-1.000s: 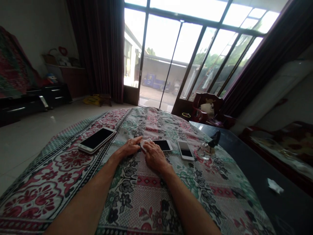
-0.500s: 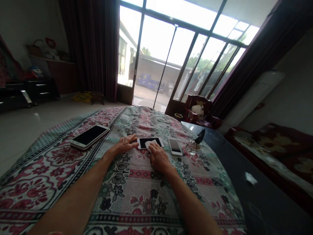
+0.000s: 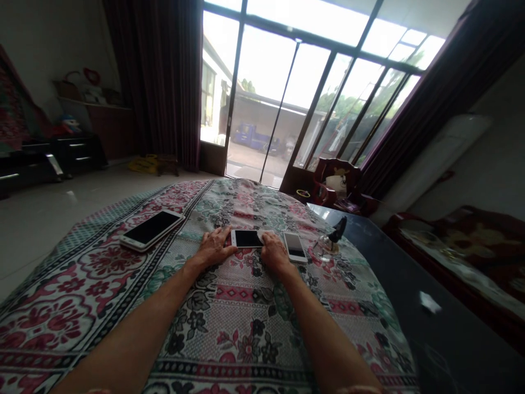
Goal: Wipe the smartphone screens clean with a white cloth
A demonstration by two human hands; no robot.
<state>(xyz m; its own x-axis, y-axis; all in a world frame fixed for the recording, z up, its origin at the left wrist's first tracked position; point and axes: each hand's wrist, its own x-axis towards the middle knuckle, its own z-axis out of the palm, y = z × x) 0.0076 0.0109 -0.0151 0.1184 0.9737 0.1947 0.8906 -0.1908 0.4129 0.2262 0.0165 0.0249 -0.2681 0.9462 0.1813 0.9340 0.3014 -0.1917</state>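
Note:
A white phone with a dark screen lies flat on the patterned tablecloth. Beside its left end rests my left hand, fingers stretched out and thumb at the phone's edge. At the right end, my right hand presses a white tissue down on the screen; its fingers are closed over most of it. A second white phone with a greyish screen lies just right of that hand. Farther left is a larger white phone, screen up.
A clear spray bottle with a black nozzle stands on the right side of the table. A dark glossy surface beyond it carries a crumpled white tissue. Wooden chairs, a sofa and glass doors are behind.
My right hand has slid the tissue from mid-screen to the phone's right end. My left hand has shifted slightly, its thumb now nearer the phone's lower left corner.

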